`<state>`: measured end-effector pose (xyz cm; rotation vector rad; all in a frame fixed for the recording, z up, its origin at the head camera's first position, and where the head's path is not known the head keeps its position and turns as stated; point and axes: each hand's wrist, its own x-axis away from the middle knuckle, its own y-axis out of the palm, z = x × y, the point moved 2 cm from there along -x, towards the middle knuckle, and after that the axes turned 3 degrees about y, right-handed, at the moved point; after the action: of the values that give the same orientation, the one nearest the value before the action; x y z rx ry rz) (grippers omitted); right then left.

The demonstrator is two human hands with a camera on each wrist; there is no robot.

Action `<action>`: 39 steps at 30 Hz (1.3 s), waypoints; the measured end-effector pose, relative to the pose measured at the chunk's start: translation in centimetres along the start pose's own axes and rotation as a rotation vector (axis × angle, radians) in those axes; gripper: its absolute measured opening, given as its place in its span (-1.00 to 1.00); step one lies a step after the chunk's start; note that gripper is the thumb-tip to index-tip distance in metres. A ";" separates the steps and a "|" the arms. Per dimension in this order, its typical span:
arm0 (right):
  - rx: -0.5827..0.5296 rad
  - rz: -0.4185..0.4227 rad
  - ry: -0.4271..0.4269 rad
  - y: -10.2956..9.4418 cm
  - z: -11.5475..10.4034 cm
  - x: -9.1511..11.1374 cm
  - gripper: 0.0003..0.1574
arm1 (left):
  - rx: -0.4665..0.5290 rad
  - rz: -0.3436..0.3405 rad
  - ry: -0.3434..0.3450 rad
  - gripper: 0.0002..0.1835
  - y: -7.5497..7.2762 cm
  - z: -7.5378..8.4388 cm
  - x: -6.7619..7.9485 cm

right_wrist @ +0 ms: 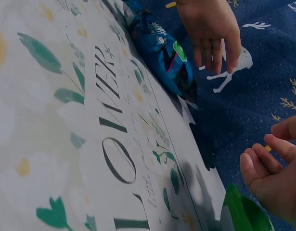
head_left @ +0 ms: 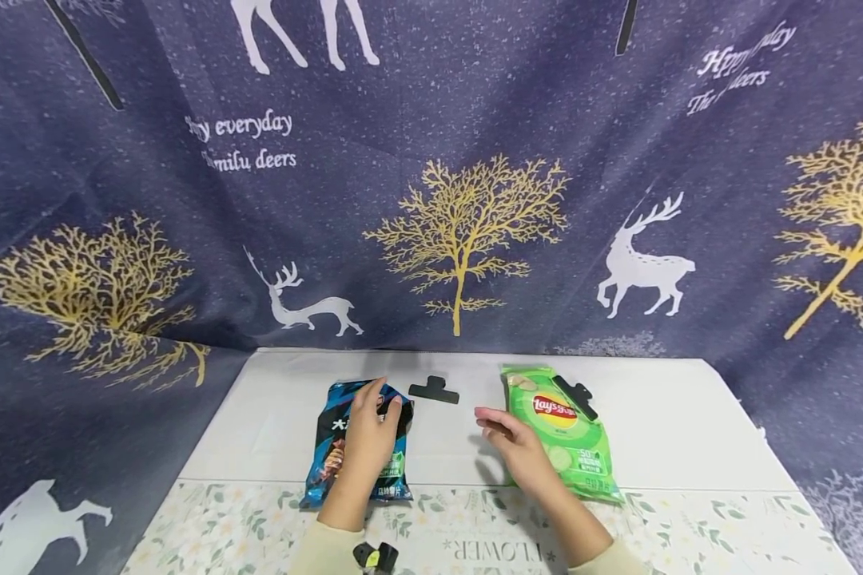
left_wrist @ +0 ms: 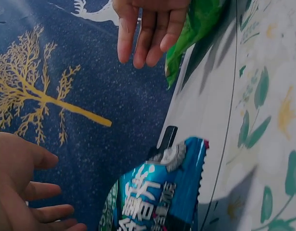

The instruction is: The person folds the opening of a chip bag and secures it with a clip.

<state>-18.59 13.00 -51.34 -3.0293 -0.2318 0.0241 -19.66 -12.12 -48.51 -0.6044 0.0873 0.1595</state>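
Note:
A blue and black chip bag (head_left: 325, 447) lies on the left of the white table, partly covered by my left hand (head_left: 371, 431). In the left wrist view that hand (left_wrist: 27, 187) is spread slightly beside the blue bag (left_wrist: 152, 197), its fingers holding nothing. My right hand (head_left: 521, 451) is over the left edge of the green Lay's chip bag (head_left: 568, 431), loosely bent and holding nothing. One black bag clip (head_left: 434, 390) lies between the two bags. Another black clip (head_left: 576, 397) rests at the upper right edge of the green bag.
The white table (head_left: 676, 423) has a floral cloth (head_left: 733, 527) along its front, lettered "FLOWER". A dark blue curtain (head_left: 431, 104) with deer and gold trees hangs behind and beside the table. A small black and yellow device (head_left: 375, 557) is at the left sleeve.

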 end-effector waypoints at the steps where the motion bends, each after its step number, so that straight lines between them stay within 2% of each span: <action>1: -0.001 0.003 -0.003 0.1 0.0 0.0 -0.55 | -0.003 -0.002 -0.005 -0.40 -0.1 -0.2 0.0; 8: -0.028 -0.012 0.014 1.0 0.1 0.0 -0.53 | -0.022 0.014 -0.035 -0.38 -0.7 -1.0 -0.3; 15: -0.003 -0.051 -0.034 1.9 0.1 0.1 -0.51 | -0.049 0.072 -0.032 -0.38 -1.4 -1.6 -0.7; 18: 0.006 -0.071 -0.044 2.2 0.1 0.1 -0.52 | -0.055 0.083 -0.057 -0.37 -1.6 -2.1 -0.7; 32: 0.009 -0.139 0.012 3.5 0.5 -0.1 -0.52 | -0.094 0.100 -0.089 -0.34 -2.9 -3.6 -1.1; 39: 0.048 -0.166 0.015 4.2 0.6 -0.1 -0.51 | -0.151 0.147 -0.110 -0.33 -3.4 -4.5 -1.2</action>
<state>-18.07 8.87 -52.36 -2.9502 -0.4736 -0.0064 -20.42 -17.62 -50.19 -0.7392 0.0132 0.3434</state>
